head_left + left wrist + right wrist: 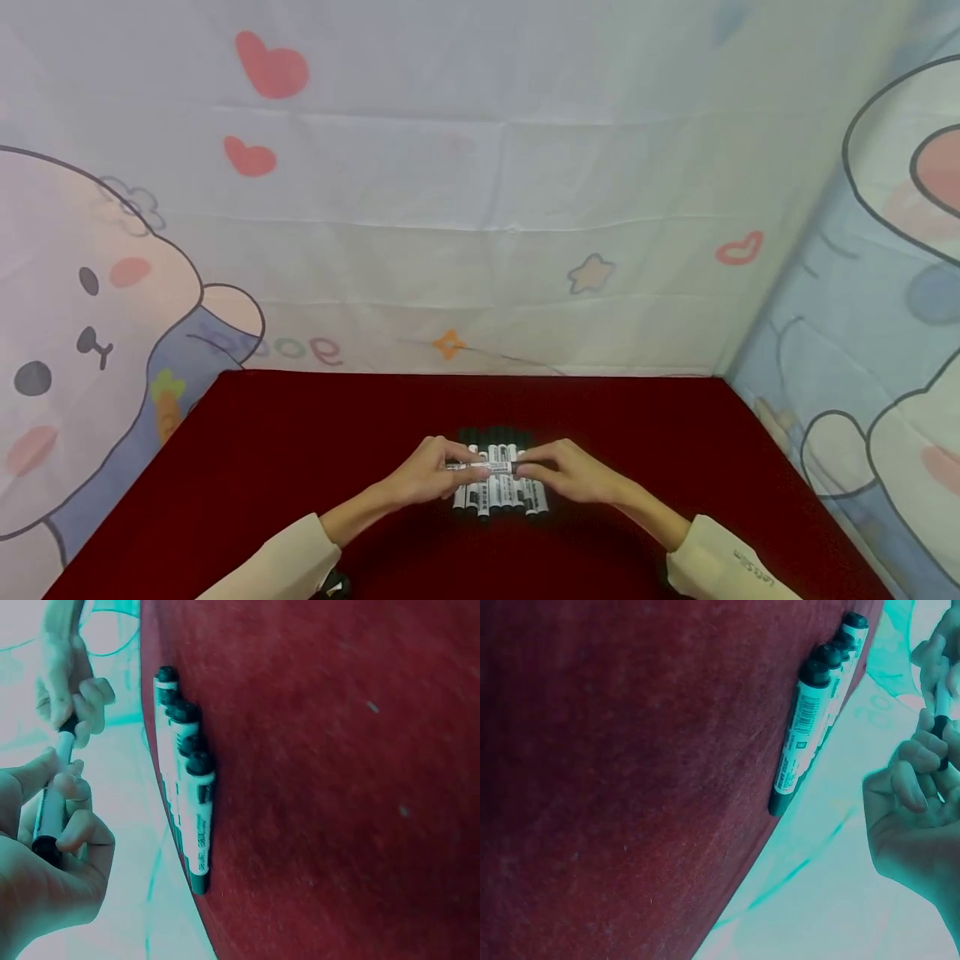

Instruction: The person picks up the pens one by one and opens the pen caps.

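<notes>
Both hands hold one white marker with black ends (497, 468) level above a row of similar markers. My left hand (429, 473) grips its white barrel between thumb and fingers, as the left wrist view also shows on the marker (52, 810). At the other end, my right hand (572, 472) pinches the black cap (941, 733). Whether the cap is seated or partly off cannot be told. Beneath the hands, several white markers (495, 500) with black ends lie side by side on the red cloth, some sticking out further than others.
A dark red cloth (315, 417) covers the table. Behind it hangs a pale curtain (480, 183) printed with hearts and cartoon animals, and a similar blue printed sheet (817, 333) runs along the right side. Something dark (334, 583) shows by the left sleeve.
</notes>
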`<state>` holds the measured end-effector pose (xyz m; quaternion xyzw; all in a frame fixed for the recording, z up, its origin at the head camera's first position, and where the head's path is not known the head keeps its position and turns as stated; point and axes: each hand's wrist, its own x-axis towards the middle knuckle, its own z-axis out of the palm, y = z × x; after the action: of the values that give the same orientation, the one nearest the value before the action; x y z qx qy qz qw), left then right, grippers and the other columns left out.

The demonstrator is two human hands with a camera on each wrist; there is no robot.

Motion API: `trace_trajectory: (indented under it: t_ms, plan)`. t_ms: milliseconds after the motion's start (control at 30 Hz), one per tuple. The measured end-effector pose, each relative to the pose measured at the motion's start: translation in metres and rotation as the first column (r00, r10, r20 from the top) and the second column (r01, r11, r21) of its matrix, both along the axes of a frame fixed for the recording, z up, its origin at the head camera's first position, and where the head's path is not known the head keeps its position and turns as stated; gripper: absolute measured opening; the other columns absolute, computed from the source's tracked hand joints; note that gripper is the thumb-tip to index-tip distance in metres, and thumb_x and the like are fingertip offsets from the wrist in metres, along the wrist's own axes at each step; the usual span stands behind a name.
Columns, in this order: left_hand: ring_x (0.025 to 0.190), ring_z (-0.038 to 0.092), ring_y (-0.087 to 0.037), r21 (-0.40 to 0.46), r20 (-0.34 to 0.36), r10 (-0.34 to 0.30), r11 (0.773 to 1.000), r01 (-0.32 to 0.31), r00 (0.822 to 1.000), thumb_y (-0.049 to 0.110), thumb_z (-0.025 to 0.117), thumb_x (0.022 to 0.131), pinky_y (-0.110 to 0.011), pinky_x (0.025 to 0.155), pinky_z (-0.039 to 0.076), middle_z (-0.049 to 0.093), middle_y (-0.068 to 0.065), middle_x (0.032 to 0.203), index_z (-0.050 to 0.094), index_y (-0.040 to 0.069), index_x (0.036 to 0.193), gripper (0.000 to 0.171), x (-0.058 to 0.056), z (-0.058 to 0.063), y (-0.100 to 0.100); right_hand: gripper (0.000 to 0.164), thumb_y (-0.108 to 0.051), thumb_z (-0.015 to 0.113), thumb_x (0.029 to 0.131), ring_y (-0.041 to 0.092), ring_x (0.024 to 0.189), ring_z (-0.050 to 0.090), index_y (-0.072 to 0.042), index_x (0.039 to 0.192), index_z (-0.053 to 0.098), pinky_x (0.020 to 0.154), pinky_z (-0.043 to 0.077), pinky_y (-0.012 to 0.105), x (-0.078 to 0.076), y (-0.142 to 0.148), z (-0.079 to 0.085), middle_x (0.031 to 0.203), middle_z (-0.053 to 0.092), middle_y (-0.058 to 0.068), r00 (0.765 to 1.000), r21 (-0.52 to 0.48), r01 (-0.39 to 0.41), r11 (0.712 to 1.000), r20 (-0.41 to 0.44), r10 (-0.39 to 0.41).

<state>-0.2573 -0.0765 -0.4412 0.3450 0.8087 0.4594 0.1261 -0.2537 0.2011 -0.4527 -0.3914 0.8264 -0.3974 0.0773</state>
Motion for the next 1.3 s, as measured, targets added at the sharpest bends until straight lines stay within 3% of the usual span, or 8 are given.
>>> trace_trajectory:
  t_ms: [200, 367, 500, 633, 800, 1000, 1167, 1300]
  plan:
    - [0.072, 0.056, -0.001, 0.004, -0.189, 0.003, 1.0, -0.002, 0.982, 0.022, 0.073, 0.096, -0.018, 0.064, 0.05, 0.075, -0.005, 0.093, 0.079, 0.006, 0.11, 0.022, -0.001, -0.004, 0.002, 0.034, -0.024, 0.051, 0.109, 0.008, 0.07, 0.055, -0.001, 0.129, 0.067, 0.064, 0.049, 0.017, 0.002, 0.001, 0.001, 0.096, 0.068, 0.024, 0.974, 0.003, 0.014, 1.0, 0.226, -0.014]
    - [0.081, 0.06, -0.004, 0.002, -0.217, 0.018, 1.0, -0.018, 0.976, 0.023, 0.075, 0.093, -0.02, 0.071, 0.054, 0.077, -0.006, 0.1, 0.077, 0.007, 0.108, 0.021, -0.003, -0.004, 0.007, 0.037, -0.027, 0.048, 0.11, 0.009, 0.063, 0.046, -0.003, 0.133, 0.064, 0.055, 0.039, 0.017, 0.003, 0.001, 0.007, 0.089, 0.062, 0.016, 0.93, 0.0, 0.026, 1.0, 0.366, -0.024]
    - [0.084, 0.064, -0.007, 0.02, -0.232, 0.02, 1.0, -0.016, 0.972, 0.022, 0.074, 0.094, -0.022, 0.075, 0.056, 0.077, -0.008, 0.103, 0.076, 0.006, 0.112, 0.024, -0.002, -0.004, 0.008, 0.037, -0.026, 0.047, 0.11, 0.006, 0.059, 0.039, -0.002, 0.133, 0.064, 0.054, 0.036, 0.017, -0.001, -0.001, 0.008, 0.075, 0.049, -0.001, 0.922, -0.009, -0.008, 1.0, 0.388, 0.011]
    - [0.081, 0.06, -0.004, -0.039, -0.294, -0.014, 0.999, 0.002, 0.956, 0.024, 0.068, 0.099, -0.02, 0.073, 0.053, 0.077, -0.007, 0.105, 0.075, 0.005, 0.119, 0.028, 0.0, -0.003, 0.005, 0.035, -0.023, 0.045, 0.111, 0.001, 0.056, 0.034, 0.001, 0.125, 0.066, 0.053, 0.034, 0.016, -0.006, -0.003, 0.003, 0.067, 0.04, -0.007, 0.95, 0.0, -0.048, 0.999, 0.307, 0.046]
    - [0.07, 0.046, 0.003, -0.145, -0.351, -0.084, 0.989, 0.034, 0.933, 0.028, 0.06, 0.104, -0.015, 0.067, 0.047, 0.075, -0.005, 0.098, 0.073, 0.006, 0.125, 0.033, 0.003, -0.001, 0.002, 0.031, -0.018, 0.045, 0.11, -0.003, 0.063, 0.041, 0.001, 0.114, 0.069, 0.059, 0.039, 0.015, -0.008, -0.003, -0.004, 0.074, 0.05, -0.003, 0.991, 0.04, -0.097, 0.995, 0.092, 0.093]
    - [0.076, 0.054, 0.0, -0.059, -0.287, -0.107, 0.994, 0.094, 0.952, 0.022, 0.062, 0.103, -0.017, 0.074, 0.051, 0.077, -0.012, 0.095, 0.076, 0.003, 0.119, 0.028, 0.001, 0.0, 0.002, 0.026, -0.013, 0.048, 0.109, 0.006, 0.077, 0.056, 0.001, 0.115, 0.07, 0.071, 0.051, 0.018, -0.006, -0.001, -0.005, 0.09, 0.07, 0.014, 0.99, 0.009, -0.123, 0.992, -0.069, 0.124]
    - [0.107, 0.072, -0.02, -0.052, -0.188, -0.085, 0.996, 0.077, 0.979, 0.022, 0.061, 0.104, -0.026, 0.092, 0.057, 0.076, -0.013, 0.117, 0.075, 0.002, 0.12, 0.03, -0.001, 0.0, 0.0, 0.023, -0.01, 0.051, 0.107, 0.009, 0.076, 0.059, 0.001, 0.113, 0.07, 0.071, 0.054, 0.019, -0.004, -0.004, -0.005, 0.089, 0.071, 0.013, 0.983, -0.006, -0.115, 0.993, -0.145, 0.112]
    - [0.101, 0.07, -0.014, -0.065, -0.146, -0.075, 0.996, 0.066, 0.986, 0.023, 0.06, 0.104, -0.026, 0.09, 0.057, 0.074, -0.016, 0.121, 0.074, 0.0, 0.12, 0.031, -0.003, 0.003, -0.004, 0.021, -0.01, 0.051, 0.107, 0.016, 0.07, 0.059, 0.001, 0.108, 0.069, 0.067, 0.053, 0.018, -0.006, -0.009, -0.004, 0.084, 0.069, 0.014, 0.975, -0.018, -0.131, 0.991, -0.181, 0.125]
